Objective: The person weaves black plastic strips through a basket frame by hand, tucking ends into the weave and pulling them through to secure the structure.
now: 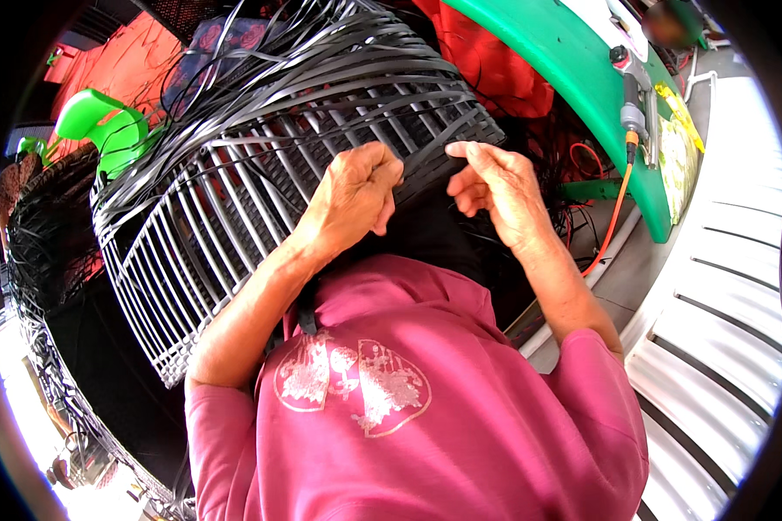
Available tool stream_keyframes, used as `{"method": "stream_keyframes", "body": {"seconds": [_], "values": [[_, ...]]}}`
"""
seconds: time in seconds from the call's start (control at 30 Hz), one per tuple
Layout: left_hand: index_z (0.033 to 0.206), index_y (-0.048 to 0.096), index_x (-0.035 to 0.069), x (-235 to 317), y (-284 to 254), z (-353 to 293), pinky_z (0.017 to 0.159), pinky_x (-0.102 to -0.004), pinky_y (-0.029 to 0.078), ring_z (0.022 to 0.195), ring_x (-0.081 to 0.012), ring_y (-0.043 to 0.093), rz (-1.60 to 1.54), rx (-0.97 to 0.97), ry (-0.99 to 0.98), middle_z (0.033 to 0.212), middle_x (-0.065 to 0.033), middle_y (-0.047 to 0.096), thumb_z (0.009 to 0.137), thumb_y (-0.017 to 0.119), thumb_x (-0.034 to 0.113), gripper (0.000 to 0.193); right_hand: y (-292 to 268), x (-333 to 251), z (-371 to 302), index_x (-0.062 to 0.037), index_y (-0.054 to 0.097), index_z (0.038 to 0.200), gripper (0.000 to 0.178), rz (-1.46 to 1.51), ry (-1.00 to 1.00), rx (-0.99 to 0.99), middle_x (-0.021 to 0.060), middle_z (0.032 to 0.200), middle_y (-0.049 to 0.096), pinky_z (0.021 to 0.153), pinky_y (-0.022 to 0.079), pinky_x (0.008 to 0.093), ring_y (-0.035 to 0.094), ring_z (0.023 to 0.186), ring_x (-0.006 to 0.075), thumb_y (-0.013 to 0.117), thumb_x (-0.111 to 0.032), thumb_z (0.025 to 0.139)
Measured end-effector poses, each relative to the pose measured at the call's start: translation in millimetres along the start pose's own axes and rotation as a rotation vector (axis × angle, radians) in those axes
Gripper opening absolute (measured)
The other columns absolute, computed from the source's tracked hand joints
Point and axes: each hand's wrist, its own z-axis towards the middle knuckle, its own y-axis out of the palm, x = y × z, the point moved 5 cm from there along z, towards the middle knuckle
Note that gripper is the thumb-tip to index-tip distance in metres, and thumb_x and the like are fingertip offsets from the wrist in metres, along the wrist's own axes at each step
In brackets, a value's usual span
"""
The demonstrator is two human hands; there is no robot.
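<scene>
A half-woven wicker panel (208,208) with grey ribs lies across my lap, slanting from lower left to upper right. Loose flat black and grey plastic strips (321,82) trail over its far side in a thick bundle. My left hand (356,191) is closed like a fist above the panel's near edge; whatever its fingers grip is hidden. To its right, my right hand (502,193) has its upper finger stretched toward the left hand and the lower ones loosely bent, with nothing visible held. Dark strips pass behind the gap between both hands.
A green table (573,65) curves along the upper right, with a grey air tool (634,100) on an orange hose (617,217) at its edge. White slats (712,286) line the right side. A bright green plastic chair (104,126) stands at left, near a dark woven piece (52,226).
</scene>
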Motion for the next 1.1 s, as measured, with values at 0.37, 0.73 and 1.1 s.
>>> {"method": "stream_keyframes", "body": {"seconds": [0.37,0.73,1.1], "values": [[0.085,0.060,-0.001,7.4,13.6,-9.4,0.055,-0.0207,0.046,0.058,-0.0084,0.059,-0.001,-0.179,0.015,0.063,-0.0040,0.061,0.093,0.053,0.015,0.020,33.7,23.6,4.3,-0.0035,0.061,0.084,0.021,0.672,0.199,-0.259,0.0009,0.063,0.055,0.045,0.035,0.0194,0.045,0.049,0.0073,0.062,-0.024,0.089],[0.080,0.068,0.000,44.1,-46.9,-52.9,0.052,-0.0242,0.040,0.056,-0.0092,0.053,0.360,0.079,0.225,0.065,-0.0052,0.062,0.078,0.068,0.008,0.008,95.9,-3.6,-6.6,0.0037,0.066,0.085,0.023,0.422,-0.194,-0.392,0.0030,0.066,0.056,0.051,0.039,0.0208,0.049,0.055,0.0074,0.062,-0.019,0.089],[0.081,0.065,-0.001,45.3,-38.8,-102.6,0.050,-0.0283,0.042,0.054,-0.0175,0.057,0.367,-0.017,0.411,0.066,-0.0088,0.062,0.080,0.066,0.007,0.009,-71.4,-19.8,-11.9,-0.0093,0.053,0.081,0.033,1.141,-0.435,-0.350,-0.0015,0.070,0.040,0.058,0.036,0.0273,0.039,0.064,0.0115,0.061,-0.040,0.087]]}}
